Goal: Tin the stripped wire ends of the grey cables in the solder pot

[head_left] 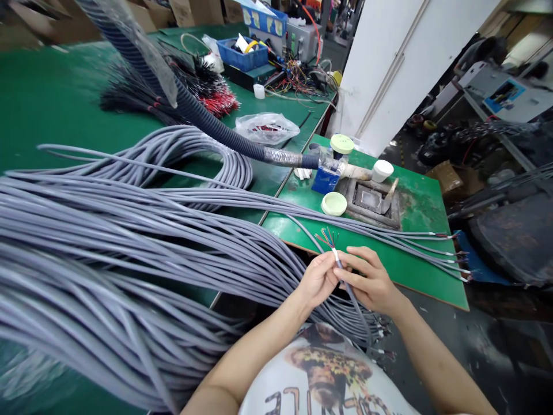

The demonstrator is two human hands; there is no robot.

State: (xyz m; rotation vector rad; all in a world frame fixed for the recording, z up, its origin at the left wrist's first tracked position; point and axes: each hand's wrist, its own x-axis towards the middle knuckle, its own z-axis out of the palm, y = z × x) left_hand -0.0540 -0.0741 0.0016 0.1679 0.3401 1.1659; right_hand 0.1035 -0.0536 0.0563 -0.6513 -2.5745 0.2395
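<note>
My left hand (pixel 317 279) and my right hand (pixel 369 279) meet in front of my chest, both pinching one grey sheathed cable (pixel 352 300). Its stripped end (pixel 327 237) fans out above my fingers into several thin coloured wires. A white band (pixel 334 254) circles the cable just below those wires. My fingers hide part of the cable. A large bundle of grey cables (pixel 112 253) spreads to my left, and its stripped ends (pixel 458 256) lie across the green board (pixel 423 276) to my right.
A metal solder pot (pixel 367 199) sits on the green board among round-lidded white tubs. A black corrugated hose (pixel 194 115) arches over the bench. Further back are a coil of grey cable (pixel 216 155), a plastic bag (pixel 266 129), black-and-red wire bunches (pixel 207 92) and a blue crate (pixel 242 55).
</note>
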